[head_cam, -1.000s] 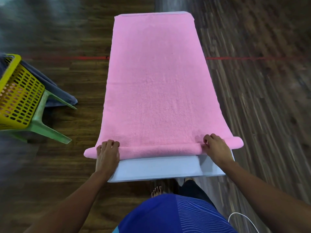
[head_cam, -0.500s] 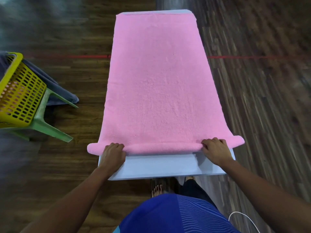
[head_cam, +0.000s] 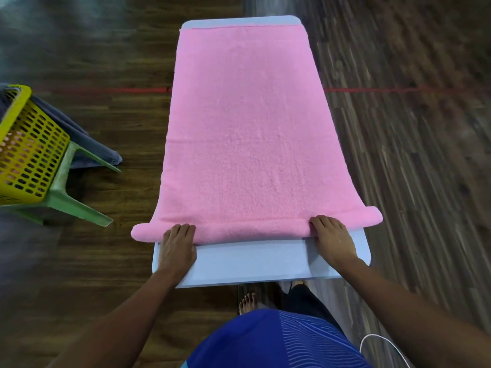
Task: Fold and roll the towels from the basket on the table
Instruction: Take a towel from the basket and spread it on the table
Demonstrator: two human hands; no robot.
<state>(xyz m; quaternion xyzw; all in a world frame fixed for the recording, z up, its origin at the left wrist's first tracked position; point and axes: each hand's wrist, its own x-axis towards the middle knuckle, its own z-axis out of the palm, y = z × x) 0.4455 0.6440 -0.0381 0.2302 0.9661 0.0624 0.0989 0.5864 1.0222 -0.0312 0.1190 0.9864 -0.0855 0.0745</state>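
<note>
Left hand (head_cam: 177, 245) and right hand (head_cam: 332, 237) lie nearly flat, fingertips pressing on the thin roll (head_cam: 249, 231) at the near end of the pink towel (head_cam: 247, 128), clasping nothing. Rolling looks barely begun: most of the towel lies spread along the surface (head_cam: 249, 264). Off to the left, the yellow basket (head_cam: 26, 155) sits on a green stool (head_cam: 69, 197) beside grey cloth (head_cam: 87, 144); nothing blocks the roll's path.
</note>
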